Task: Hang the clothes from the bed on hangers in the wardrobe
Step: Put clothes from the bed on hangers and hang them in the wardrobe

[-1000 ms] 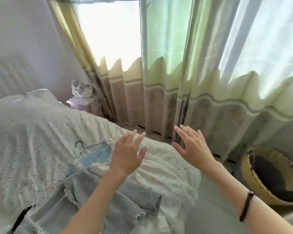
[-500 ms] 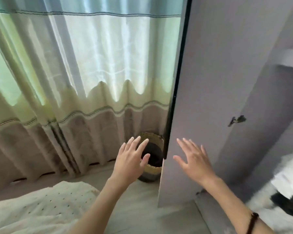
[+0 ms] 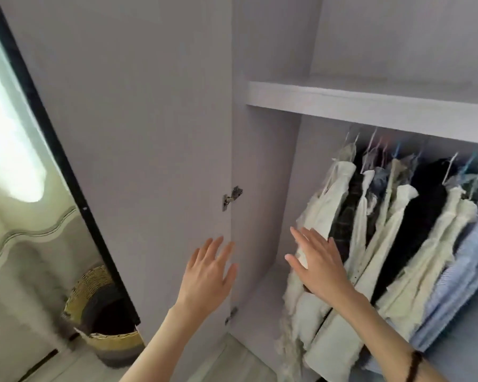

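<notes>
Nearest us, at lower centre, our left hand (image 3: 207, 274) is spread flat and empty before the open wardrobe door (image 3: 127, 133). Just right of it, our right hand (image 3: 319, 264) is also splayed and empty, its fingertips overlapping the leftmost cream garment (image 3: 319, 199). We cannot tell whether they touch. Beyond, toward the upper right, the hanging clothes (image 3: 414, 221) run in a row rightward along the rail, hangers (image 3: 370, 146) hooked under the shelf (image 3: 370, 106). Our right hand is nearer them. No clothes from the bed are in view.
</notes>
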`<action>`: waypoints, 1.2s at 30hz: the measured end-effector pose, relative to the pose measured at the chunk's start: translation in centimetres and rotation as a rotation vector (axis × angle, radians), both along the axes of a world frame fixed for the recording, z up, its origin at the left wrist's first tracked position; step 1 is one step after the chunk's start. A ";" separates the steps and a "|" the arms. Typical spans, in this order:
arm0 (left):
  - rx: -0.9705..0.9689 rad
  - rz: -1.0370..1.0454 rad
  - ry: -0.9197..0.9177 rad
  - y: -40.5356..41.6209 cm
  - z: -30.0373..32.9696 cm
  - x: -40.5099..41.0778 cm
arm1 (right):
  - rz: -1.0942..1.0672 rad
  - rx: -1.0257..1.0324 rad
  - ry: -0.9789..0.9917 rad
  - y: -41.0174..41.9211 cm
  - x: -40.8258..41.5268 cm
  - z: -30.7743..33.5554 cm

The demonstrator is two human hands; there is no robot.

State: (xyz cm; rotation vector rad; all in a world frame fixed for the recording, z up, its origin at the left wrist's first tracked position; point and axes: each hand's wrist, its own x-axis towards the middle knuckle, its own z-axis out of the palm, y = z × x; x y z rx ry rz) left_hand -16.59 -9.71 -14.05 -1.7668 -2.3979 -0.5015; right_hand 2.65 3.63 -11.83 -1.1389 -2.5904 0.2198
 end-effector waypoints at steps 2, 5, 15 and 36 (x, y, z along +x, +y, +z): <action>0.011 -0.092 0.003 2.9 -0.2 -0.1 | -0.081 0.007 -0.003 1.6 0.5 -0.1; -0.002 -0.206 0.013 7.1 -0.3 -1.2 | -0.184 -0.001 0.019 3.3 0.8 -0.2; -0.061 -0.438 -0.076 16.9 -1.3 -1.3 | -0.361 -0.001 -0.014 7.6 1.1 -1.1; 0.089 -0.439 -0.634 38.5 2.3 5.4 | -0.299 0.373 -0.211 28.4 1.5 0.1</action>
